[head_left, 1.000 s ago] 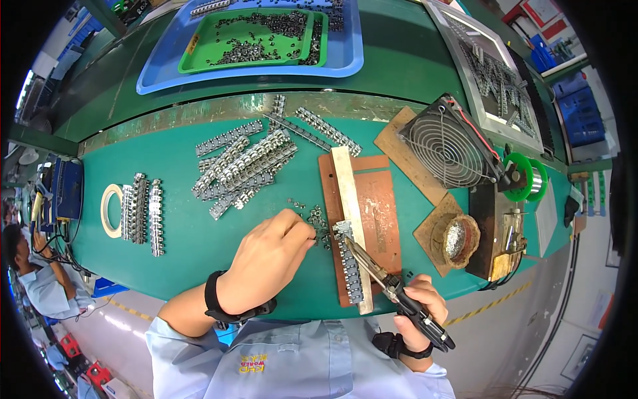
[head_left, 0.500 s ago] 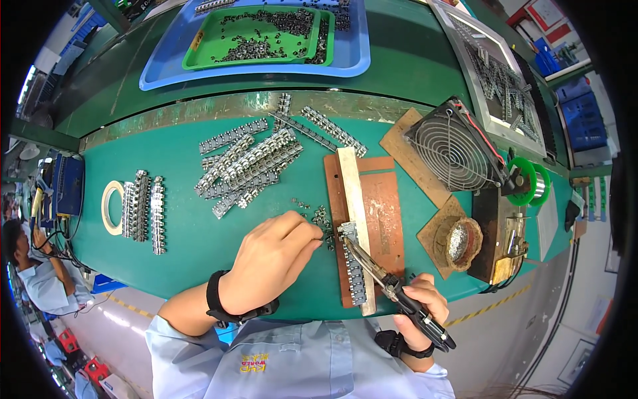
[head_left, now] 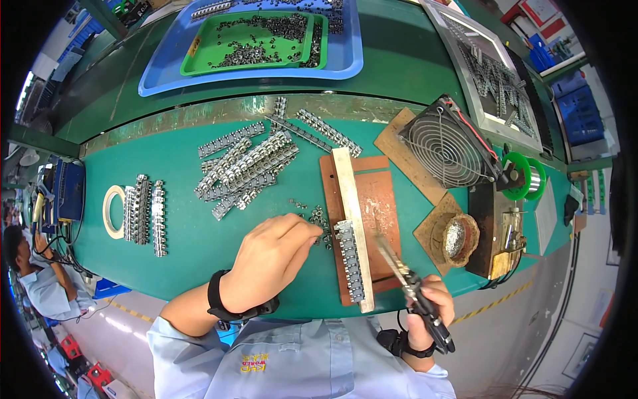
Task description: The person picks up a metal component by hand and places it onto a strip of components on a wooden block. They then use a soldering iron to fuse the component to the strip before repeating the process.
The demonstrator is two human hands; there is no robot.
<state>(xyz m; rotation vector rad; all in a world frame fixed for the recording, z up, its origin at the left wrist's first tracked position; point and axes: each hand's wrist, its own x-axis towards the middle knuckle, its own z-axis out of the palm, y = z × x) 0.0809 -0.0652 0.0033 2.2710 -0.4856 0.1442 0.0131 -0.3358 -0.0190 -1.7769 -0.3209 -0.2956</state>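
My right hand (head_left: 432, 309) grips the black handle of a soldering iron (head_left: 413, 290). The iron's blurred tip hangs over a reddish-brown board (head_left: 380, 199), right of a pale straight bar (head_left: 351, 199). Against the bar's left side lies a strip of small metal-and-dark parts (head_left: 348, 263), apart from the iron. My left hand (head_left: 266, 259) is closed in a pinch, fingertips by a scatter of tiny metal pieces (head_left: 318, 216) left of the board; what they hold is too small to make out.
Behind my left hand lies a heap of finished-looking strips (head_left: 249, 166). A tape roll (head_left: 108, 213) is far left. On the right stand a fan (head_left: 442, 149), a solder spool (head_left: 515, 179) and a round bowl (head_left: 473, 243). Trays (head_left: 143, 85) sit at the back.
My right hand has drawn the soldering iron off the strip, to the right over the board. My left hand stays pinched in nearly the same place.
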